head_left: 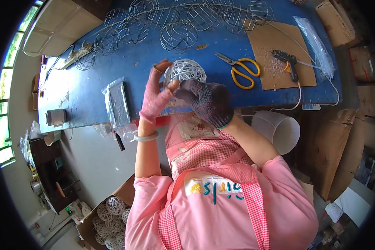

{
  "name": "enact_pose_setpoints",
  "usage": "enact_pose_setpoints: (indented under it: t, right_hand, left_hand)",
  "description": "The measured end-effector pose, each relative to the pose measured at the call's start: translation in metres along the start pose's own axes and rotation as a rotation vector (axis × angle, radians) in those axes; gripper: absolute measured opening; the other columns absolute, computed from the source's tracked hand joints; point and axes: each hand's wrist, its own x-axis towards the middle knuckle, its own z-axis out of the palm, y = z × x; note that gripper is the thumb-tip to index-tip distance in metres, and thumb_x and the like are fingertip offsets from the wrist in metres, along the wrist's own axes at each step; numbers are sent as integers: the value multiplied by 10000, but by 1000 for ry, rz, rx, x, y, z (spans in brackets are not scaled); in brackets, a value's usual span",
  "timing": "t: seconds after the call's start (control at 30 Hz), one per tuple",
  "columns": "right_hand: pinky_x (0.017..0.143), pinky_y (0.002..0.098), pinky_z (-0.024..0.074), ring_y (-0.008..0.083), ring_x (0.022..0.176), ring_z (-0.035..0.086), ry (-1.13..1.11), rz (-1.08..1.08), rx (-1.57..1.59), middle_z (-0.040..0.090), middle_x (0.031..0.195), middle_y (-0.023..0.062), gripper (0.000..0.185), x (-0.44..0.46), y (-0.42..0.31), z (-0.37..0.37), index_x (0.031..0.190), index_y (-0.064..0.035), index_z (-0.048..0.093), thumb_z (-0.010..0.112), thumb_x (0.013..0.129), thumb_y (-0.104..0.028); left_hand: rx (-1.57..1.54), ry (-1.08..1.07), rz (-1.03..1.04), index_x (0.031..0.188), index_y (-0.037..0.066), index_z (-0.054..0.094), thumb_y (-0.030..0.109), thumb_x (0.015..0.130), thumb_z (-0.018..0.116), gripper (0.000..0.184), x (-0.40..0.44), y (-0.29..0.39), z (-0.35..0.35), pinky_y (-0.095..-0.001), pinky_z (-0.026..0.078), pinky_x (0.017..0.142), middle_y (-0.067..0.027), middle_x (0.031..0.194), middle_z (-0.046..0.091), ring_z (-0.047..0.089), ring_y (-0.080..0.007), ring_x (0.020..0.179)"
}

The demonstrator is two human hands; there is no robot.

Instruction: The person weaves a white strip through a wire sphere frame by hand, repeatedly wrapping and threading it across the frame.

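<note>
A white woven wicker ball (186,71) is just above the near edge of the blue table. My right hand (209,101), in a dark knitted glove, is closed on the near side of the ball. My left hand (155,92) wears a pink glove with bare fingertips. Its thumb and fingers are spread apart at the ball's left side; whether they touch it I cannot tell. To the right of the ball lie scissors with yellow handles (245,73). Behind it, several round wire frames (178,36) sit along the back of the blue table (154,60).
On the right, a black glue gun (288,64) lies on a cardboard sheet (264,39), its cord trailing forward. A plastic-wrapped packet (119,102) and a white cup-like container (55,117) are on the left. Below stand a box of woven balls (112,221) and a white bin (276,130).
</note>
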Motion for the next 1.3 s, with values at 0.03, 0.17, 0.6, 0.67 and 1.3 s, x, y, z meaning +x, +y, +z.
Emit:
enact_pose_setpoints:
  t: [0.03, 0.17, 0.6, 0.67, 1.3]
  right_hand:
    - [528, 390, 498, 311, 645, 647, -2, -24, 7, 662, 785, 105, 200, 2, 2, 3, 1011, -115, 632, 697, 839, -193]
    - [565, 385, 516, 296, 688, 662, -85, -18, -79, 671, 851, 90, 185, 6, 10, -8, 996, -105, 647, 691, 833, -182]
    - [691, 333, 551, 264, 801, 699, -86, 93, -165, 717, 913, 101, 200, -19, 8, -85, 948, -67, 704, 720, 830, -228]
    - [689, 329, 551, 265, 785, 702, -91, 254, -34, 717, 891, 104, 199, -20, 9, -80, 966, -54, 695, 710, 843, -210]
    - [670, 326, 546, 257, 805, 704, 18, 180, -48, 713, 868, 90, 156, -31, 26, -57, 997, -52, 663, 643, 899, -171]
  left_hand:
    - [-19, 113, 3, 1349, 54, 473, 221, 887, 667, 529, 4, 0, 9, -282, 454, 874, -63, 1236, 523, 516, -155, 1067]
    - [-190, 2, -49, 1213, 31, 603, 217, 901, 650, 366, 23, -2, 16, -239, 429, 848, -38, 1096, 540, 520, -127, 1008]
    - [-317, -47, -135, 1227, 23, 589, 287, 913, 647, 414, 28, -7, 9, -251, 437, 871, -19, 1078, 617, 547, -95, 980]
    - [-366, -63, -158, 1228, 25, 590, 288, 918, 642, 410, 28, -8, 5, -255, 444, 888, -22, 1094, 620, 567, -106, 996]
    - [-924, 13, -248, 1292, 24, 477, 450, 957, 488, 542, 19, -38, 19, -352, 515, 936, -129, 1229, 588, 610, -233, 1073]
